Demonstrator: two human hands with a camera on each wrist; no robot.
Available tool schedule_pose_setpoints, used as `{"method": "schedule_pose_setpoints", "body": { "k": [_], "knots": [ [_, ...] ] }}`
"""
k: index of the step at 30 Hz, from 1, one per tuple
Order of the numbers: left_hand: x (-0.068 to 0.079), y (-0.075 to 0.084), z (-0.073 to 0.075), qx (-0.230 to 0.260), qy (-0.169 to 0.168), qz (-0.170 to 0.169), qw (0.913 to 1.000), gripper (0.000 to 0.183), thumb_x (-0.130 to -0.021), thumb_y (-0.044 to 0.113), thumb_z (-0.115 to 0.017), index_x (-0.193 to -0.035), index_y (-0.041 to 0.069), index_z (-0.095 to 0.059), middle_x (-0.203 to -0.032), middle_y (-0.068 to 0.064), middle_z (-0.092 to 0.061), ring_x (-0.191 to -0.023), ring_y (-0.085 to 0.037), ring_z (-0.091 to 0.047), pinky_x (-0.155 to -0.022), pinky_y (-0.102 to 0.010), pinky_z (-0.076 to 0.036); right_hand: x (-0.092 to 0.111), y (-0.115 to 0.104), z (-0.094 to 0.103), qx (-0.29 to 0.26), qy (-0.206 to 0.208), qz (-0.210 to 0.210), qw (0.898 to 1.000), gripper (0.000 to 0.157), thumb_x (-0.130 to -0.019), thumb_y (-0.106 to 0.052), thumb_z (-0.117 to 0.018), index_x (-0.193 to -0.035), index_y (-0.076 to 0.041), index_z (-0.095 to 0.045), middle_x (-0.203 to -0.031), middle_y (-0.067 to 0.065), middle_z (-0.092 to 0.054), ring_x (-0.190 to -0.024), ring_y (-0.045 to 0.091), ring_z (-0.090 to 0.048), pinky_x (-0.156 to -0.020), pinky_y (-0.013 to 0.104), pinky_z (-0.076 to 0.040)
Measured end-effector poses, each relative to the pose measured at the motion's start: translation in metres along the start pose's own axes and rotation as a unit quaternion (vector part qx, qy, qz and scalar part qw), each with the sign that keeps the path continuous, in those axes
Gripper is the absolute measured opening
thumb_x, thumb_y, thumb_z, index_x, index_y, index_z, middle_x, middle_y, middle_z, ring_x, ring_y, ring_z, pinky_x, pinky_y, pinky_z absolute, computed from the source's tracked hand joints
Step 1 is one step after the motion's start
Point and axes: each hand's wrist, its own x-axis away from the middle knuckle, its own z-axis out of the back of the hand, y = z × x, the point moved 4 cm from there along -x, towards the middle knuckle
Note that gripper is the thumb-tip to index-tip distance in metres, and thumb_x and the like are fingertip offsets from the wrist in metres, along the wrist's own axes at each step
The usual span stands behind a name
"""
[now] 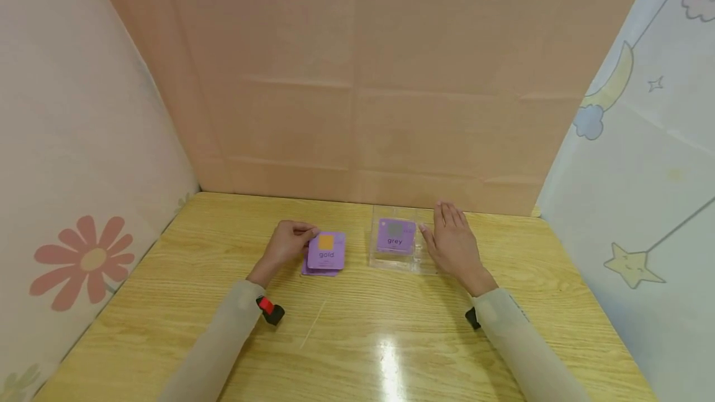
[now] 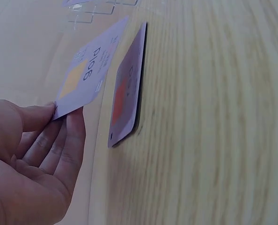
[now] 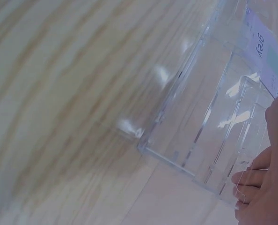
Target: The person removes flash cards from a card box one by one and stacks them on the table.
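Note:
My left hand (image 1: 285, 244) pinches a purple card marked "gold" (image 1: 326, 254) by its left edge, thumb on one face and fingers on the other. In the left wrist view this card tilts above a second purple card with a red square (image 2: 128, 86), which lies on the table. To the right stands a clear plastic box (image 1: 373, 260) with dividers, and a purple "grey" card (image 1: 395, 242) lies in its left part. Over the box's right side rests my right hand (image 1: 455, 244), its fingers extended toward the far edge and the thumb apart.
The wooden table (image 1: 368, 315) ends at a tan cloth backdrop (image 1: 357, 110) just behind the box. Printed fabric walls stand left and right, one with a flower (image 1: 92, 259), the other with a star (image 1: 634, 265).

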Motion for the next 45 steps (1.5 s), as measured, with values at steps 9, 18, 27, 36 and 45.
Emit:
{"method": "schedule_pose_setpoints", "body": {
  "k": [9, 18, 27, 36, 45],
  "knots": [
    [-0.002, -0.005, 0.004, -0.006, -0.008, 0.01, 0.9999, 0.028, -0.105, 0.018, -0.066, -0.121, -0.002, -0.076, -0.12, -0.022, -0.076, -0.093, -0.015, -0.074, -0.078, -0.031, -0.066, 0.0, 0.001, -0.001, 0.0, -0.005, -0.005, 1.0, 0.071, -0.112, -0.039, -0.046, -0.155, 0.016, -0.035, -0.158, 0.037, -0.043, -0.151, 0.051, -0.04, -0.129, 0.061, -0.029],
    [-0.001, -0.011, 0.008, -0.032, -0.015, 0.009, 0.9993, 0.028, -0.105, 0.016, -0.065, -0.123, -0.002, -0.076, -0.12, -0.023, -0.077, -0.095, -0.018, -0.076, -0.075, -0.03, -0.065, -0.002, 0.0, -0.002, 0.0, -0.002, -0.002, 1.0, 0.071, -0.112, -0.039, -0.046, -0.155, 0.016, -0.035, -0.159, 0.036, -0.043, -0.151, 0.051, -0.04, -0.128, 0.061, -0.031],
    [0.001, -0.017, 0.007, -0.015, -0.019, 0.02, 0.9995, 0.026, -0.106, 0.012, -0.062, -0.123, -0.004, -0.075, -0.12, -0.025, -0.076, -0.088, -0.016, -0.075, -0.071, -0.029, -0.065, -0.002, 0.0, -0.002, 0.003, -0.009, -0.007, 1.0, 0.071, -0.112, -0.04, -0.045, -0.154, 0.016, -0.036, -0.159, 0.036, -0.042, -0.152, 0.051, -0.039, -0.128, 0.061, -0.031],
    [-0.001, -0.023, 0.006, -0.01, -0.023, 0.025, 0.9994, 0.026, -0.106, 0.011, -0.062, -0.122, -0.005, -0.074, -0.117, -0.025, -0.076, -0.083, -0.014, -0.075, -0.07, -0.029, -0.066, -0.002, 0.0, -0.001, 0.005, -0.018, -0.01, 1.0, 0.073, -0.112, -0.041, -0.044, -0.155, 0.016, -0.034, -0.161, 0.036, -0.04, -0.153, 0.051, -0.038, -0.129, 0.061, -0.03],
    [-0.001, -0.024, 0.005, -0.024, -0.019, 0.016, 0.9994, 0.026, -0.106, 0.011, -0.062, -0.121, -0.006, -0.074, -0.114, -0.025, -0.077, -0.082, -0.013, -0.074, -0.069, -0.028, -0.065, -0.002, 0.001, -0.001, 0.008, -0.017, -0.006, 1.0, 0.073, -0.112, -0.04, -0.044, -0.156, 0.017, -0.032, -0.161, 0.036, -0.04, -0.153, 0.051, -0.038, -0.129, 0.061, -0.03]
  ]
}}
